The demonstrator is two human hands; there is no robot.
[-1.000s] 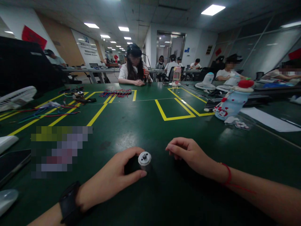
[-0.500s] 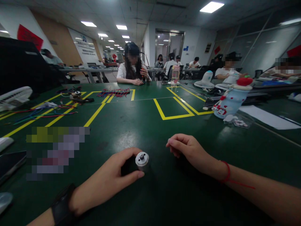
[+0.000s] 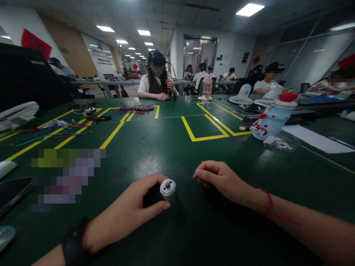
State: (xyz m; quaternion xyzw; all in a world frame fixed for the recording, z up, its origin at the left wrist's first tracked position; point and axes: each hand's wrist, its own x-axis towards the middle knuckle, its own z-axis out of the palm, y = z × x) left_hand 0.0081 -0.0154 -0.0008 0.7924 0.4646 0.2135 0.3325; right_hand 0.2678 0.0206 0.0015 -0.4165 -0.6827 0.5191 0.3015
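Where the green table [image 3: 172,147] spreads widest, I see a clear bottle [image 3: 207,88], contents unreadable, far off; nearer, my right hand [image 3: 222,179] rests loosely curled, holding nothing, and my left hand [image 3: 130,212] grips the small upright motor [image 3: 168,189].

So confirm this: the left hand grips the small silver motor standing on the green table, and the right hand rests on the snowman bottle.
One thing is wrong. In the head view the right hand rests curled on the green table, far from the snowman bottle. The left hand does grip the small silver motor.
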